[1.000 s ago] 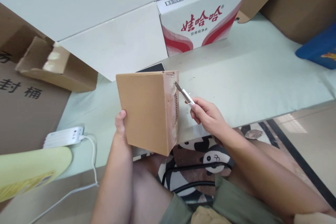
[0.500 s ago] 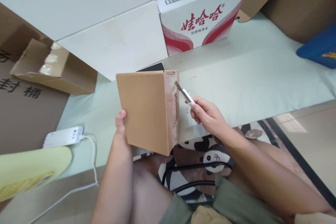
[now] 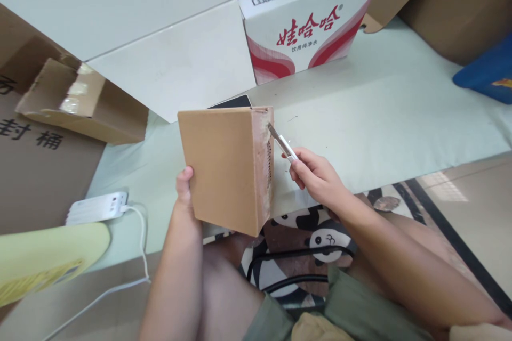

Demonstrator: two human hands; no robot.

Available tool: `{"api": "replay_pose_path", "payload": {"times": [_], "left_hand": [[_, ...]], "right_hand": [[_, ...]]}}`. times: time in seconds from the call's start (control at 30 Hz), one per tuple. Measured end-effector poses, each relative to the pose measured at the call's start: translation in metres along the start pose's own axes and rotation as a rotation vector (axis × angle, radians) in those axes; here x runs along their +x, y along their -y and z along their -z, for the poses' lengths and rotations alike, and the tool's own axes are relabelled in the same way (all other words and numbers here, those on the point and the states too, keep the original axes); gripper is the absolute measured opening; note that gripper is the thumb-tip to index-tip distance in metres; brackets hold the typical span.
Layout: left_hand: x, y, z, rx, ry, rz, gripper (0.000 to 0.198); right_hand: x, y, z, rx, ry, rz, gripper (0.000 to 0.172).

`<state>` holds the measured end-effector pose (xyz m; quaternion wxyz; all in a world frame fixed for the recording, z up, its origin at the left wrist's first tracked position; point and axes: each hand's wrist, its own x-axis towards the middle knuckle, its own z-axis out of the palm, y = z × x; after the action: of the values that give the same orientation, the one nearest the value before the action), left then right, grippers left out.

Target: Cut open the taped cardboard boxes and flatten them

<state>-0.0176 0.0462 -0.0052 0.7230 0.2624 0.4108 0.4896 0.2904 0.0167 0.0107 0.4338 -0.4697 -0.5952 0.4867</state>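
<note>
A brown cardboard box [image 3: 220, 168] stands tilted in front of me, its broad flat face toward me. My left hand [image 3: 184, 181] grips its left edge; the thumb shows and the other fingers are hidden behind it. The box's narrow right side is scuffed, with torn paper and a strip of exposed corrugation. In my right hand [image 3: 314, 170] is a utility knife [image 3: 285, 145] with a white handle, fingers wrapped round it. Its blade points up and left, with the tip at the upper part of that scuffed side.
A white and red carton [image 3: 304, 37] stands at the back beside a white panel [image 3: 180, 58]. Behind the box lies a dark flat object [image 3: 236, 102]. A white power bank [image 3: 97, 208] with a cable is at left, an open cardboard box [image 3: 116, 109] behind it, a blue object [image 3: 486, 77] at right.
Almost nothing differs. The box and the knife sit a few pixels further right in view, and both hands keep their hold.
</note>
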Motion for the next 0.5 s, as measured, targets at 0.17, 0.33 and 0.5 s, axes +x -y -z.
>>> {"api": "replay_pose_path", "payload": {"times": [0.17,0.33,0.5], "left_hand": [[-0.0001,0.0011,0.0008,-0.001,0.030,-0.007,0.061],[-0.0014,0.0005,-0.0042,-0.006,0.006,-0.006,0.060],[-0.0008,-0.0005,-0.0067,0.016,-0.021,-0.011,0.062]], "right_hand": [[0.0000,-0.0022,0.0005,-0.015,0.006,-0.003,0.027],[-0.0009,-0.0014,0.0001,-0.029,0.006,-0.013,0.025],[-0.0007,0.0024,-0.0006,-0.039,0.003,-0.017,0.024]]}}
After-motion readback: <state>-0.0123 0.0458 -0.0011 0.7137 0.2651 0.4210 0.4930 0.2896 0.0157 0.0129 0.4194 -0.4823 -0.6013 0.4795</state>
